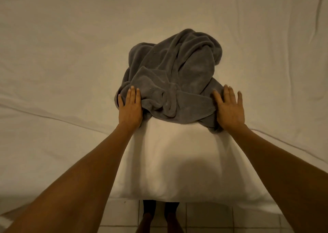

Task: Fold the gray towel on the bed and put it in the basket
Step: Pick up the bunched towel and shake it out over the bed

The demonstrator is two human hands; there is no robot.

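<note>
A gray towel [174, 76] lies crumpled in a heap on the white bed [71, 58], a little beyond the near edge. My left hand [130, 106] rests flat on the towel's near left corner, fingers stretched out and together. My right hand [229, 108] lies flat on the near right corner, fingers slightly spread. Neither hand grips the cloth. No basket is in view.
The bed sheet is wrinkled, with long creases at the left and the far right. The near edge of the bed [177, 195] hangs over a tiled floor [204, 218], where my bare feet [159, 222] stand.
</note>
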